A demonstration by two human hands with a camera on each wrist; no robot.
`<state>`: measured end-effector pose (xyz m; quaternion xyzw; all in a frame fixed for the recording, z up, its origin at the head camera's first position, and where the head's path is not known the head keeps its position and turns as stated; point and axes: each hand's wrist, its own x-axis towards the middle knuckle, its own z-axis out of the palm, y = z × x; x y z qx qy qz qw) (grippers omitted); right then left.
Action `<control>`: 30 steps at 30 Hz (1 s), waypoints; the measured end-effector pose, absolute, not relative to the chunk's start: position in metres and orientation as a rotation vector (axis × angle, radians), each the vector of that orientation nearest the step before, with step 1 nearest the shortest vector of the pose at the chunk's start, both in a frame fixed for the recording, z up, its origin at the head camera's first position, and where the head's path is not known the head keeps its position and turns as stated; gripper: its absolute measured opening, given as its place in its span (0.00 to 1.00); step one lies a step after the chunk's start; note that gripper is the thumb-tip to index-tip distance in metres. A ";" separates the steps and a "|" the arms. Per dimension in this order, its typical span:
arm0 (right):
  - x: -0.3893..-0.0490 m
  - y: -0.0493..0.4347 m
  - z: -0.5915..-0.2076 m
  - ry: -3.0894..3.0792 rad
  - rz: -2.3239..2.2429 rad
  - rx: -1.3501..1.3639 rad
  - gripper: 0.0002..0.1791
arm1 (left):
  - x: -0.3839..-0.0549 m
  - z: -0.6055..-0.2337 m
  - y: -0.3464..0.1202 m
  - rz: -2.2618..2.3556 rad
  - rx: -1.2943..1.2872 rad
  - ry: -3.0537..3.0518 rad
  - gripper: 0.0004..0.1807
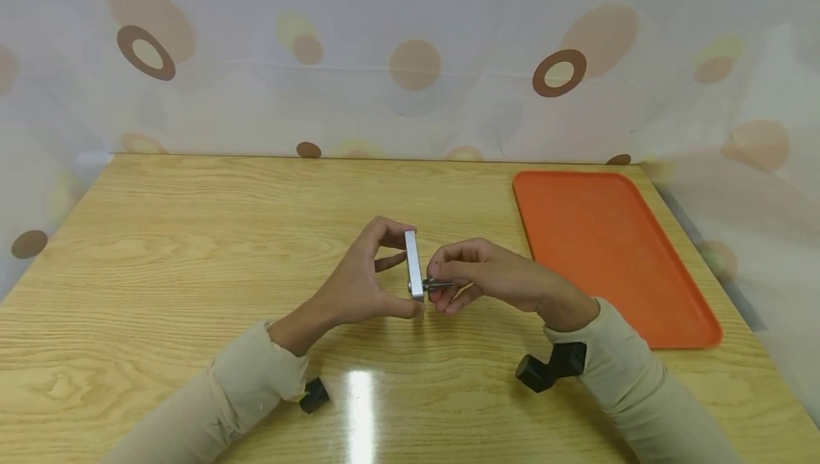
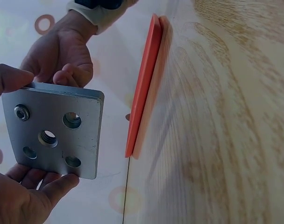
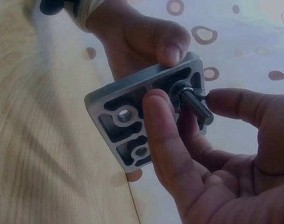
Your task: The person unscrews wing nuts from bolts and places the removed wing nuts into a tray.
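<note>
Across the back and sides: a pale wall covering (image 1: 359, 30), printed with brown, tan and yellow spots and rings. In front of it, a light wood-grain tabletop (image 1: 192, 250), glare spot at the near edge. On the table's right side, a flat orange tray (image 1: 596, 236) with raised rim, lying lengthwise away from the person. Cream sleeves (image 1: 224, 396) on both arms, a black device (image 1: 566, 359) at each cuff.

Left hand (image 1: 359, 290): clamped on the plate, thumb at the near edge, fingers at the far edge. Right hand (image 1: 502, 275): thumb and fingers closed in about the bolt, next to the plate's ribbed face; cannot tell whether a nut is also pinched there.

Square metal plate (image 2: 86, 144): held on edge above mid-table, well apart from the tray. Smooth face toward the left, four open holes visible, the middle one threaded. Socket-head bolt (image 3: 197, 106): seated through a corner hole, head on the smooth face, threaded shank projecting from the ribbed side toward the right palm.
</note>
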<state>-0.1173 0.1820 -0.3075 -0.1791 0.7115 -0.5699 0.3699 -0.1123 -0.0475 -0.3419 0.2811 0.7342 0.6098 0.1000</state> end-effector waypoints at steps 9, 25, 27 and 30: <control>-0.118 0.182 -0.308 1.839 -1.474 -0.445 0.13 | -0.112 -0.341 -0.048 1.807 0.807 2.167 0.45; -0.118 0.182 -0.307 1.871 -1.446 -0.413 0.20 | -0.113 -0.341 -0.048 1.805 0.822 2.175 0.45; -0.118 0.181 -0.307 1.870 -1.449 -0.422 0.19 | -0.113 -0.342 -0.048 1.808 0.820 2.169 0.45; -0.118 0.182 -0.307 1.860 -1.462 -0.429 0.17 | -0.113 -0.341 -0.048 1.807 0.811 2.163 0.45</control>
